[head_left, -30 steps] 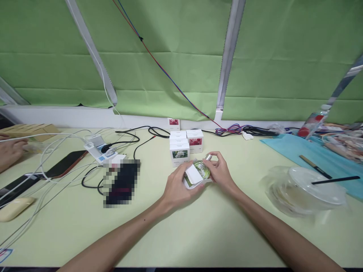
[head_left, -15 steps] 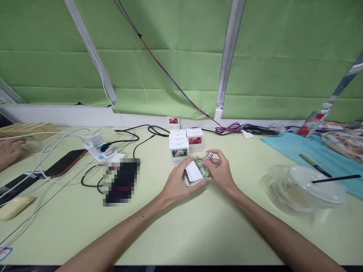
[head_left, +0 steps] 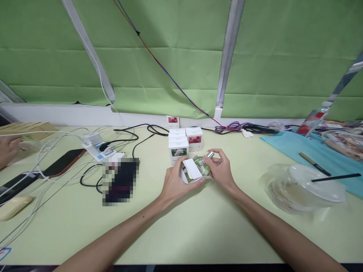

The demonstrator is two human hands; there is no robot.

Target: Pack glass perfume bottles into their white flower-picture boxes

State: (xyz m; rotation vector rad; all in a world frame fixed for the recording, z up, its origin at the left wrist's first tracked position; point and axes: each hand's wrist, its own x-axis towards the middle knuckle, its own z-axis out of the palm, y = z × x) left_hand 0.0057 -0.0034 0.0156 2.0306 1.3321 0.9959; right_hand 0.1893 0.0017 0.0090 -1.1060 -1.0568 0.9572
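Observation:
My left hand (head_left: 175,184) is wrapped round a small white box (head_left: 192,169) with a raised flap and green on its side. At the box's open end, my right hand (head_left: 220,168) grips a green perfume-like bottle (head_left: 202,165) with a silver cap (head_left: 210,154), its body partly inside the box. The flap and my fingers cover part of the bottle. Just behind my hands stands a row of white boxes (head_left: 178,142) with a white flower picture on the front one. Beside it is a white box with a red flower picture (head_left: 195,139).
Left of me are a power strip (head_left: 95,149), tangled cables, a phone (head_left: 64,162) and a blurred dark object (head_left: 121,183). Another person's hand (head_left: 8,151) is at the far left. To the right lie a bagged lidded bowl (head_left: 312,185), a blue cloth (head_left: 295,145) and a bottle (head_left: 313,121).
The bottle sits slightly deeper in the box, and my left hand has tipped the box a little. The other person's hand at the far left has shifted left.

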